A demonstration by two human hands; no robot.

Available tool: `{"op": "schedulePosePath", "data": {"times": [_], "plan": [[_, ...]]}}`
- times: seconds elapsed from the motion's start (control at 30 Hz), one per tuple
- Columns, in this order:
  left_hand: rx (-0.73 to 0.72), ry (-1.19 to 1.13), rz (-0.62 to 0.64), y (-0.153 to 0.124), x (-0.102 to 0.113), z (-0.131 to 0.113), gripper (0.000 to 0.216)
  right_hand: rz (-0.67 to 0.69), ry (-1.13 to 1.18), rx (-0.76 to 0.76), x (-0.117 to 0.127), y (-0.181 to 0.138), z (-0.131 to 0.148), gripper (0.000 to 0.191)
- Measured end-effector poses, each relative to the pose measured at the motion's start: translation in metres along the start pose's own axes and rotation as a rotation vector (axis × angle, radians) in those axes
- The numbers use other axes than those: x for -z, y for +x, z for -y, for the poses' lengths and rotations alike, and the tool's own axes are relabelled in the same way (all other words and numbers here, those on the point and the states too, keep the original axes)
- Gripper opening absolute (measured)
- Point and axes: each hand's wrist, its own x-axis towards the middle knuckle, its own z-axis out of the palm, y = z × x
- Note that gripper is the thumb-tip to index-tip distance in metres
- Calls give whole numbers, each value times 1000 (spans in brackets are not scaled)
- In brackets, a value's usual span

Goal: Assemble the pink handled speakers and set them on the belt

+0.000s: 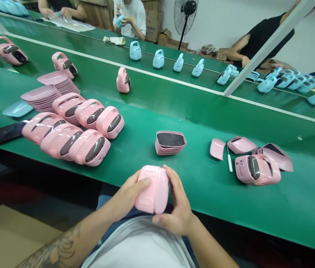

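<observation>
Above my lap, at the near edge of the green table, I hold a rounded pink plastic housing (149,191) in both hands. My left hand (129,195) grips its left side, thumb laid over the top face. My right hand (178,204) wraps the right end, fingers along the far side and thumb underneath at the near corner. A seam runs across the housing near its right end. Just beyond it lies a short stack of pink trays with dark insides (171,144). To the right rests a pink handled housing (258,170) with a dark window, on its side.
Several pink handled housings (87,147) stand grouped at left, beside stacked mauve panels (41,96) and a light blue panel (18,108). A white-handled tool (229,162) lies among loose pink panels (217,149). Blue housings (159,58) line the far belt, where other people work.
</observation>
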Motion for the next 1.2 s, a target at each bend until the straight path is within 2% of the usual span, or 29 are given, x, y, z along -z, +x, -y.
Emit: {"op": "schedulePosePath", "data": {"times": [0.1, 0.23, 0.3, 0.53, 0.8, 1.03, 1.2], "plan": [[-18, 31, 58, -1, 2, 0, 65, 41, -43, 70, 7, 4, 3, 110], [-22, 5, 121, -3, 2, 1, 86, 108, -41, 95, 15, 5, 5, 116], [-12, -13, 123, -3, 1, 1, 91, 124, -13, 95, 17, 4, 5, 121], [21, -26, 119, -4, -2, -1, 84, 162, -76, 137, 21, 3, 11, 133], [42, -16, 81, -9, -6, 4, 102, 205, -110, 123, 29, 1, 26, 129], [-12, -4, 79, -11, -13, -1, 84, 169, -100, 144, 28, 6, 30, 130], [-22, 7, 45, -11, -12, 2, 83, 166, -120, 201, 28, 8, 29, 132]]}}
